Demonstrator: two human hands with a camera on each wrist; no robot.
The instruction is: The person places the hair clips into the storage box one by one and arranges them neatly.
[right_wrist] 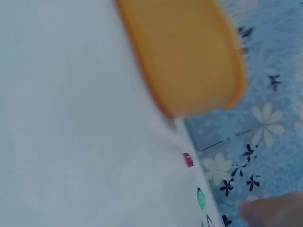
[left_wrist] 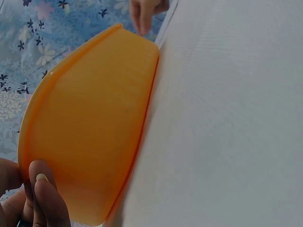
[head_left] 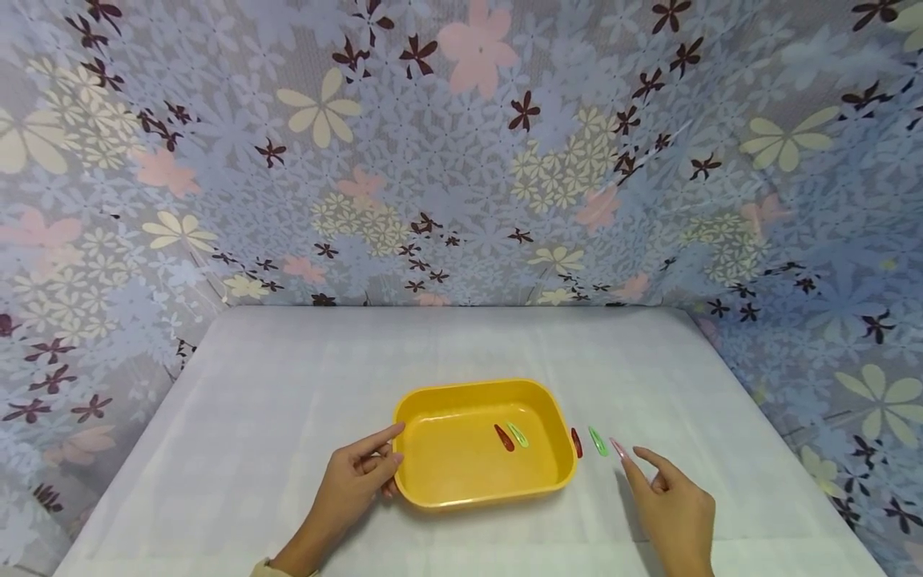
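Note:
A yellow tray (head_left: 486,501) has its left end pinched by the left hand (head_left: 349,485), whose fingers also show on the rim in the left wrist view (left_wrist: 45,194). Inside lie a red hair clip (head_left: 504,437) and a light green one (head_left: 517,434), side by side. Just right of the tray is another red clip (head_left: 577,443), then a green clip (head_left: 598,441), then a pink clip (head_left: 618,449). The right hand (head_left: 672,509) is at the pink clip's near end, thumb and index finger apart; whether the thumb touches the clip is unclear.
A white cloth (head_left: 303,361) covers the table under the tray and the loose clips. Flowered fabric (head_left: 461,200) hangs behind the table and along both sides.

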